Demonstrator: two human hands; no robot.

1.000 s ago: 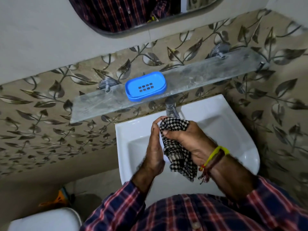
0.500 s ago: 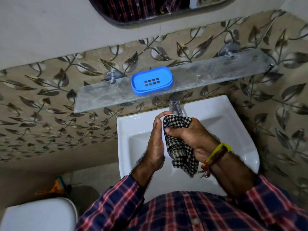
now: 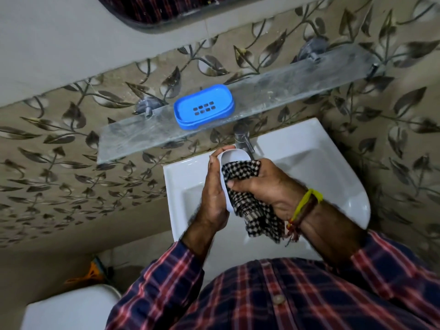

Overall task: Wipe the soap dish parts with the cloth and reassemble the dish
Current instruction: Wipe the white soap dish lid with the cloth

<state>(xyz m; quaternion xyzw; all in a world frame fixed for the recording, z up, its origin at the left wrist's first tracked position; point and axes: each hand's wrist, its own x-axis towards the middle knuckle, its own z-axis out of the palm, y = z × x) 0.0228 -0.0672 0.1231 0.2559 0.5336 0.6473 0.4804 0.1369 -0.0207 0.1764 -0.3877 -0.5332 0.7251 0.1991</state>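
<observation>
Gripping a white soap dish part over the white sink, the left hand is cupping it from the left side, fingers running up along its outer wall and curling over the far end. That part is standing on edge, its long axis running from near the person out toward the tap, and its hollow is facing right. Filling most of that hollow is the checked cloth, which the right hand is clenching and pressing inside the part; the loose end of the cloth is hanging below the wrist toward the basin. Only the far rounded end of the white part is showing bare. The blue soap dish part, slotted with two rows of drain holes, is lying flat and holding nothing on the glass shelf above the sink, its long axis running along the shelf, well apart from both hands.
</observation>
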